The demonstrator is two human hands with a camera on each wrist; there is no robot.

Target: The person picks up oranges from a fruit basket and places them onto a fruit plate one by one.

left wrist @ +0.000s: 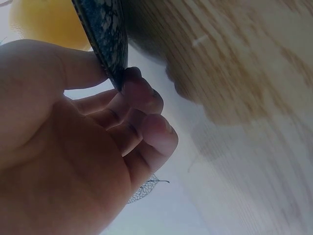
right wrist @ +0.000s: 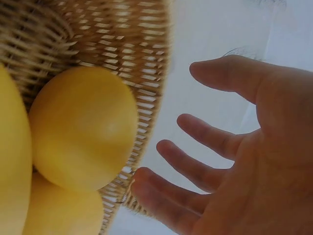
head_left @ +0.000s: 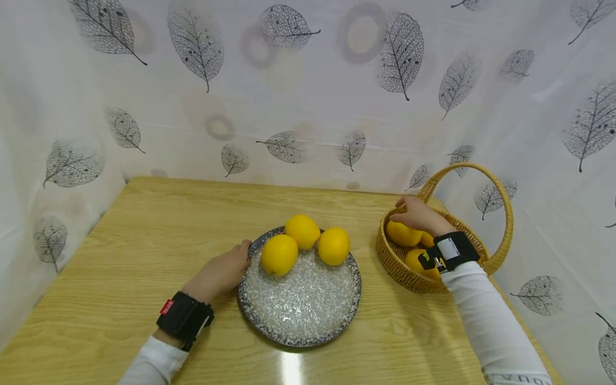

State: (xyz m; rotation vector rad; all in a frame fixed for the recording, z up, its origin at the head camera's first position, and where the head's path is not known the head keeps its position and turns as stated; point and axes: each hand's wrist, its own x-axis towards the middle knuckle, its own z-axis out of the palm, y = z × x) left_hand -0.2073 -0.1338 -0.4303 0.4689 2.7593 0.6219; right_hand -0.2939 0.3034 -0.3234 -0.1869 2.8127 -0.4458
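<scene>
My left hand [head_left: 222,271] pinches the left rim of a round speckled grey plate [head_left: 300,307] with a dark edge. In the left wrist view the thumb lies on one side of the rim [left wrist: 105,36], with fingertips on the other. Three yellow fruits [head_left: 279,255] sit together on the far part of the plate. At the right, my right hand [head_left: 420,215] is over a wicker basket [head_left: 397,267] that holds several yellow fruits [head_left: 403,233]. The right wrist view shows its fingers [right wrist: 195,169] spread, apart from the nearest fruit [right wrist: 85,127], with nothing held.
A tall arched handle [head_left: 509,230] rises over the basket. The wooden table [head_left: 192,214] carries plate and basket. White leaf-patterned sheeting [head_left: 308,96] hangs behind the table and along its sides.
</scene>
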